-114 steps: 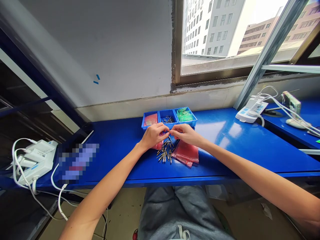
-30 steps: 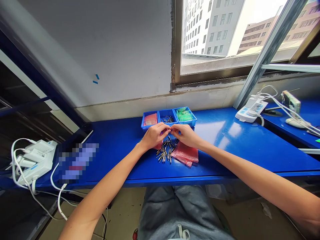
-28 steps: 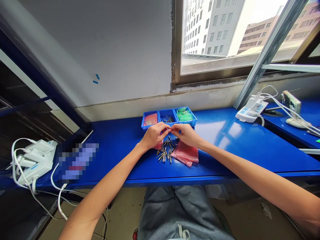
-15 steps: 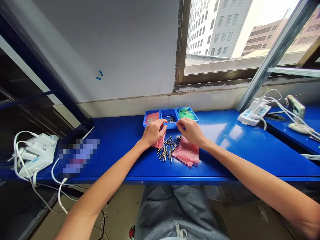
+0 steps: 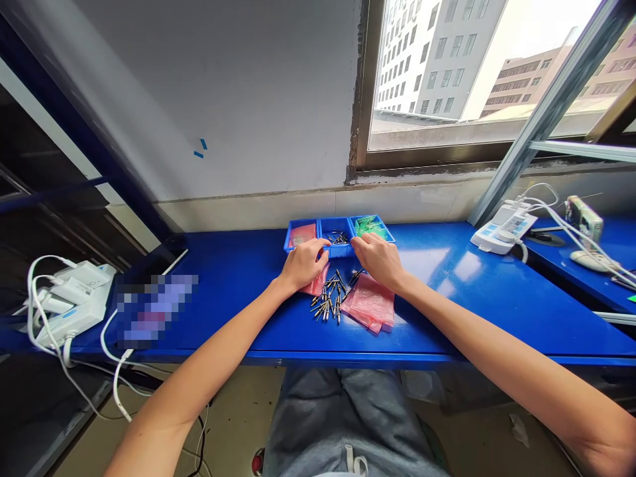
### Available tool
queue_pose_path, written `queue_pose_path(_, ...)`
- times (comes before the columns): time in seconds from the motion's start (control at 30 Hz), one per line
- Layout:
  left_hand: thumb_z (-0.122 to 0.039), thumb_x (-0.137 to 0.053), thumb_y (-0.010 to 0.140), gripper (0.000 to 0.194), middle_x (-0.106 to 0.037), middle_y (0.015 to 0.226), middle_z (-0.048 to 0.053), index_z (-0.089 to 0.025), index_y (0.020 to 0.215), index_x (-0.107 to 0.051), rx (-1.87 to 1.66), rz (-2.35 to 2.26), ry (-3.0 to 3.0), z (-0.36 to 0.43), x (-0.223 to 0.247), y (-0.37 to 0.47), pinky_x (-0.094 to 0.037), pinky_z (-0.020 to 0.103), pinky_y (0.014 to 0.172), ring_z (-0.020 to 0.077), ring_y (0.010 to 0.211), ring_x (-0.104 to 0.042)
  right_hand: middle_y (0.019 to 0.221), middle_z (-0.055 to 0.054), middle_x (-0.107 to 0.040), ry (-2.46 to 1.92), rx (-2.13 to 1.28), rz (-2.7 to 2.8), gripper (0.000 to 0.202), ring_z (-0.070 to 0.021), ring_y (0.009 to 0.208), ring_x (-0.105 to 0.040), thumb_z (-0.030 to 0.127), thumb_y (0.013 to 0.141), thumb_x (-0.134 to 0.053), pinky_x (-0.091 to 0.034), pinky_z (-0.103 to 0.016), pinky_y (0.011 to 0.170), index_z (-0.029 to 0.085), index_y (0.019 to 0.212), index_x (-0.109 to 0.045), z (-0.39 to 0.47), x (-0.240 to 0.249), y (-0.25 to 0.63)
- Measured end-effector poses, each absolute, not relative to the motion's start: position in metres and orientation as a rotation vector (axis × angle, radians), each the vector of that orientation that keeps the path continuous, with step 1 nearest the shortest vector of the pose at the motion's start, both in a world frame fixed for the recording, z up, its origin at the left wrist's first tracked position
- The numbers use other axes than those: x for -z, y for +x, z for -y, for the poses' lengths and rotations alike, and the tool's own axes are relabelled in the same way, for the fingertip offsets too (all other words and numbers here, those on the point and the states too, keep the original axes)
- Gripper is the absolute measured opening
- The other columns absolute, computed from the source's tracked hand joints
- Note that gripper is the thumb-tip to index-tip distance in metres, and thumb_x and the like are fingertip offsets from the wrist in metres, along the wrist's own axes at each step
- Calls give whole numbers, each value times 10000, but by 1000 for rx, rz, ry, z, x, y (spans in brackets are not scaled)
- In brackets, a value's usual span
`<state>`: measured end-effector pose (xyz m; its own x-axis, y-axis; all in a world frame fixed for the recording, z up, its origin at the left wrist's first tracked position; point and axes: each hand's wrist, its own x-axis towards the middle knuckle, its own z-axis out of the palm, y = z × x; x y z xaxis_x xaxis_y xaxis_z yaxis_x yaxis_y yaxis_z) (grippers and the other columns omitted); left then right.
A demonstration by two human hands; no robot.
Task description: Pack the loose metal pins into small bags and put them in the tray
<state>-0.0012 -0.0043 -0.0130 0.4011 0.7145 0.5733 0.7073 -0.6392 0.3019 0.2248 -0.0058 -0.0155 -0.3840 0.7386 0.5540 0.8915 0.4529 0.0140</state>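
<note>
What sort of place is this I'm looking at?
Probably an indoor workshop, at a small-parts workstation. What points to it: a long, glossy blue workbench bearing three adjoining blue plastic bins, a loose pile of slim black-and-metallic rods, and flat, translucent pink plastic bags.

Light-assembly workshop

A blue bench (image 5: 462, 324) carries 3 blue bins (image 5: 340, 250), loose metal parts (image 5: 326, 307) and red plastic bags (image 5: 368, 301); a white power strip (image 5: 489, 238) lies near a metal post (image 5: 546, 114), by a window (image 5: 442, 86) facing large buildings (image 5: 432, 56).
</note>
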Motion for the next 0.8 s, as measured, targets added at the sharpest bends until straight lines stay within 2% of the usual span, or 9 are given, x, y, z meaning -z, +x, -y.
queue_pose_path(0.1, -212, -535, 964, 237, -744, 1014, 63, -184, 1151, -678, -1069, -1258, 2648, 5, 11, -2, -544, 328, 820, 203, 884, -704, 966, -135, -685, -1348, 385, 2239, 299, -235, 893, -561, 256, 1053, -399, -308, -305, 605, 170, 1134, -675, 9, 14, 223)
queue_pose_path(0.2, -148, -549, 925, 218, -740, 961, 57, -180, 1070, -709, -878, -1073, 2724, 7, 7, -3, -532, 304, 791, 189, 855, -693, 1036, -138, -694, -1270, 269, 2278, 290, -231, 932, -586, 244, 1039, -436, -372, -299, 659, 158, 1230, -637, 16, 13, 221)
queue_pose_path(0.27, -134, -572, 900, 204, -733, 896, 45, -179, 1017, -734, -727, -953, 2740, 9, 4, -4, -518, 286, 769, 174, 805, -678, 1038, -118, -699, -1204, 142, 2342, 251, -215, 923, -603, 244, 1026, -472, -396, -296, 698, 172, 1173, -663, 21, 13, 219)
queue_pose_path(0.37, -219, -641, 893, 152, -713, 853, 36, -181, 980, -760, -626, -885, 2738, 8, 1, -6, -494, 272, 733, 159, 759, -645, 1025, -98, -697, -1121, 0, 2471, 200, -210, 927, -621, 255, 995, -537, -404, -291, 704, 187, 1075, -707, 28, 12, 218)
queue_pose_path(0.53, -334, -737, 853, 222, -673, 852, 26, -183, 1012, -769, -560, -860, 2656, 6, 3, -8, -464, 243, 652, 136, 710, -602, 989, -107, -699, -1042, -21, 2630, 192, -214, 903, -631, 238, 974, -560, -403, -291, 671, 161, 1035, -725, 30, 12, 219)
queue_pose_path(0.8, -221, -680, 873, 152, -708, 874, 34, -179, 987, -772, -588, -904, 2635, 9, 1, -4, -479, 253, 711, 150, 768, -642, 1001, -105, -699, -1049, -17, 2631, 166, -213, 892, -637, 234, 982, -564, -422, -296, 691, 161, 993, -712, 27, 13, 220)
